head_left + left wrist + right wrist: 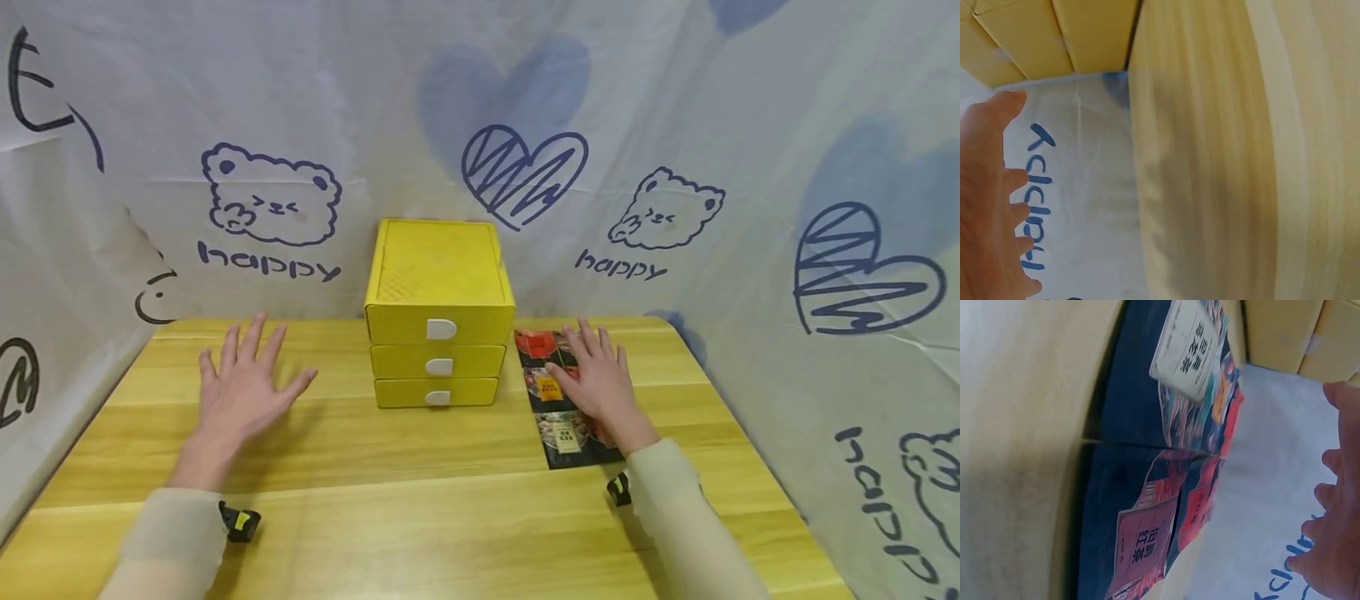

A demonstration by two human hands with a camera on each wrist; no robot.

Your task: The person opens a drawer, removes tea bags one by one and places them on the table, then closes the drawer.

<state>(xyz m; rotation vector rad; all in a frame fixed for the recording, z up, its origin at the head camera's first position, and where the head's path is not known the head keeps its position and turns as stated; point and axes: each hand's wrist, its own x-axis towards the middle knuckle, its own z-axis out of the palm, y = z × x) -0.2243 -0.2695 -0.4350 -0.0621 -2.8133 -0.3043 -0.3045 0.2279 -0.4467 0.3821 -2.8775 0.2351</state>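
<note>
My left hand (pixel 243 387) hovers over the left part of the table with its fingers spread and nothing in it. In the left wrist view its thumb and fingertips (pixel 1019 212) show along the left side. My right hand (pixel 600 379), fingers likewise spread, is above several dark tea packets (pixel 566 437) laid out in rows right of the drawer box, and overlaps some of them in the head view. Close up in the right wrist view, the packets carry a cream label (pixel 1188 353) and a pink label (pixel 1141 540). Between the hands stands a yellow three-drawer box (pixel 442 267).
The box has white pull tabs (pixel 441 329), and its drawers are closed. Beneath everything is a wood-grain table (pixel 420 525). Behind and beside it hangs white cloth (pixel 390 100) with blue hearts, bears and lettering. A small black device (pixel 240 522) sits at my left wrist.
</note>
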